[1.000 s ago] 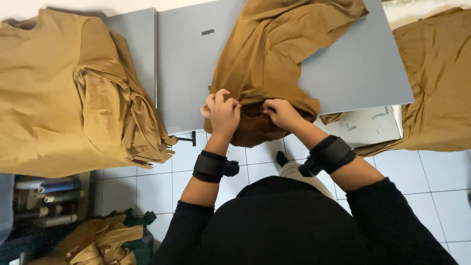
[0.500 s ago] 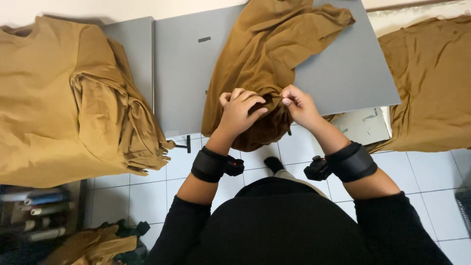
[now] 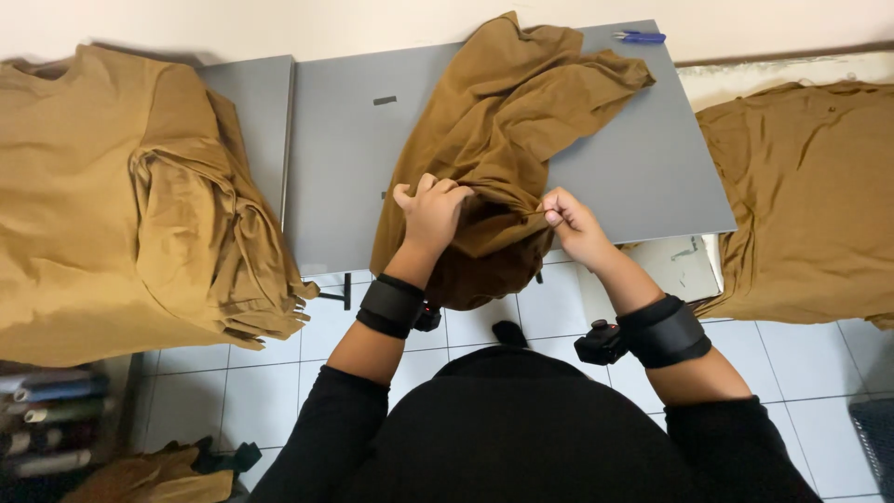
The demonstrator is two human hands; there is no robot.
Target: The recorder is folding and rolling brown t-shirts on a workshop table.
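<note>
The left hand (image 3: 430, 212) clenches a bunch of the brown garment (image 3: 503, 140), which droops off the near edge of the grey counter (image 3: 345, 168). The right hand (image 3: 570, 224) pinches its fabric just beside. The garment looks crumpled, not yet laid flat; stacked garments (image 3: 121, 205) lie left of the counter.
</note>
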